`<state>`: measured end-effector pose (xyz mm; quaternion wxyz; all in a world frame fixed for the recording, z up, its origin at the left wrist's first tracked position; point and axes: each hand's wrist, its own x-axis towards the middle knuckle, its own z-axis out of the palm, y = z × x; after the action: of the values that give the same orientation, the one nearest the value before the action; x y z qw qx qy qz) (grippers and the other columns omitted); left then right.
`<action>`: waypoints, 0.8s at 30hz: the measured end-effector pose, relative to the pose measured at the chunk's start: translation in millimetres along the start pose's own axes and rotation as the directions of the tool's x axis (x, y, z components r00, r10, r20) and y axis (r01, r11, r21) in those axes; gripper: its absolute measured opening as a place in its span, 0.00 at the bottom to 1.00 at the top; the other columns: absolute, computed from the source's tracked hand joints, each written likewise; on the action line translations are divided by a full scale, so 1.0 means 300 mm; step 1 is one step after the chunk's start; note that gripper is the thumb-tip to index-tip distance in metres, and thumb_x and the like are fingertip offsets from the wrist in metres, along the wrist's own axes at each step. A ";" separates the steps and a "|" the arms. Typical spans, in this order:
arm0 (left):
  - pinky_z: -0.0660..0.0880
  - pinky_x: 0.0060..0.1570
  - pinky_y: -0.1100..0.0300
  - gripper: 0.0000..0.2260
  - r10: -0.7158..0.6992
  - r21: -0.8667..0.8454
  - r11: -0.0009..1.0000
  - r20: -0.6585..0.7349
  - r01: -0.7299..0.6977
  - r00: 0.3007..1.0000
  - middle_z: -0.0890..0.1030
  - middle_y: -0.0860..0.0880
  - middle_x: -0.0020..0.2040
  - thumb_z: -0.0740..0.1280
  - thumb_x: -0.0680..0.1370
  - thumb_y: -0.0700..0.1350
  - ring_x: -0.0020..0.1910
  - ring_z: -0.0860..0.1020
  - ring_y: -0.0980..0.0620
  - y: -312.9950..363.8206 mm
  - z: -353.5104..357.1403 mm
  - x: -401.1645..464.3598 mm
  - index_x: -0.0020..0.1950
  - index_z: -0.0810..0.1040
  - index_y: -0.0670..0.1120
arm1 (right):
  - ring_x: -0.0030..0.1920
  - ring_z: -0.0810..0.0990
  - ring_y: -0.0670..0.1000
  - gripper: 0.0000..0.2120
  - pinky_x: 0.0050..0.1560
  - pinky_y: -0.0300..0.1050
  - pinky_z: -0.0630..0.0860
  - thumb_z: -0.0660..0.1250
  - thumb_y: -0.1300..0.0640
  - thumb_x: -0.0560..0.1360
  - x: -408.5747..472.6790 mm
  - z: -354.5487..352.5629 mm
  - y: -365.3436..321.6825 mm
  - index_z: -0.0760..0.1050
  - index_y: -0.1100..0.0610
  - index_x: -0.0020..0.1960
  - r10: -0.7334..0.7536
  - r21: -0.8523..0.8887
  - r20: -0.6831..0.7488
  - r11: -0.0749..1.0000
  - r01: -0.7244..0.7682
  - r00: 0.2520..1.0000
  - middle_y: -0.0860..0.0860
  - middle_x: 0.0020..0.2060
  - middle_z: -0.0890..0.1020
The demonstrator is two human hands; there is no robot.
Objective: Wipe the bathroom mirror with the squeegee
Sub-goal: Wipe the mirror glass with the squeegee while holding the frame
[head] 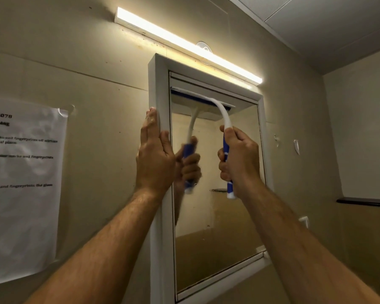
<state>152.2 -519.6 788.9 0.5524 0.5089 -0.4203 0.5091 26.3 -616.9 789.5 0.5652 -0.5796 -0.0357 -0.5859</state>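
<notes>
A white-framed bathroom mirror (217,216) hangs on the beige wall in front of me. My right hand (237,156) grips the blue handle of a white and blue squeegee (223,115). Its curved white neck rises to the blade, which lies against the glass near the mirror's top edge. My left hand (155,154) rests flat on the mirror's left frame (160,88), fingers together and pointing up, holding nothing. The glass reflects the squeegee and my hand.
A lit strip light (184,42) runs along the wall just above the mirror. A printed paper sheet (22,189) is taped to the wall at left. A dark ledge (364,202) sticks out from the right wall.
</notes>
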 end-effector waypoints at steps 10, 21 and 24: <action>0.59 0.65 0.61 0.23 -0.025 -0.019 1.000 0.015 0.025 1.000 0.56 0.53 0.77 0.54 0.83 0.45 0.70 0.57 0.62 -0.001 -0.004 -0.003 0.78 0.53 0.51 | 0.24 0.67 0.46 0.12 0.21 0.39 0.64 0.59 0.47 0.80 -0.031 -0.017 0.054 0.78 0.47 0.58 -0.007 -0.074 -0.007 0.997 0.006 1.000 0.52 0.30 0.72; 0.66 0.49 0.69 0.22 -0.122 -0.031 0.992 0.048 0.123 0.991 0.60 0.49 0.75 0.51 0.84 0.50 0.61 0.65 0.65 0.008 -0.016 -0.054 0.78 0.51 0.58 | 0.22 0.65 0.43 0.12 0.19 0.37 0.64 0.58 0.49 0.81 -0.062 -0.059 0.030 0.77 0.49 0.59 0.023 -0.109 0.018 0.994 -0.021 1.000 0.52 0.30 0.71; 0.58 0.40 0.73 0.22 -0.142 -0.015 0.990 0.054 0.143 0.988 0.63 0.47 0.73 0.51 0.84 0.50 0.48 0.61 0.74 0.007 -0.012 -0.070 0.77 0.51 0.58 | 0.23 0.65 0.44 0.12 0.20 0.37 0.64 0.58 0.48 0.81 -0.069 -0.051 0.038 0.77 0.49 0.59 0.043 -0.103 0.031 0.994 -0.040 0.999 0.52 0.30 0.71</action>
<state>147.2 -519.1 768.0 0.5806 0.5459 -0.4022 0.4507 18.0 -618.7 762.7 0.5463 -0.6179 -0.0029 -0.5655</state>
